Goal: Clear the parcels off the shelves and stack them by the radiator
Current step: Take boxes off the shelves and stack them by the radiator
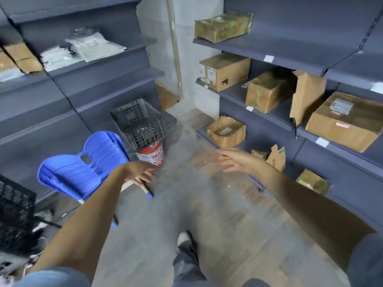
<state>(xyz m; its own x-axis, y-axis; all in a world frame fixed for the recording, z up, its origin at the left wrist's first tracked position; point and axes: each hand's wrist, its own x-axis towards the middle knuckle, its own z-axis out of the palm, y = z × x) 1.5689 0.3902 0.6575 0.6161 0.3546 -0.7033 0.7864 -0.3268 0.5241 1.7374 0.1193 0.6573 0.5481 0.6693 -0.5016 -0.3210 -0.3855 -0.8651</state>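
Note:
Both my hands reach forward over the aisle floor and hold nothing. My left hand has its fingers spread near the blue chair. My right hand is open, a little short of the lower right shelves. Cardboard parcels sit on the dark right shelving: a taped box on top, a plain box, a taped box, an open flap box and a large labelled box. An opened box and small parcels lie lower. No radiator is in view.
The left shelving carries plastic-wrapped packets and brown boxes. A tipped blue chair and a black crate on a red-and-white bucket stand at the left. Another black crate is near left. My leg steps along the grey floor.

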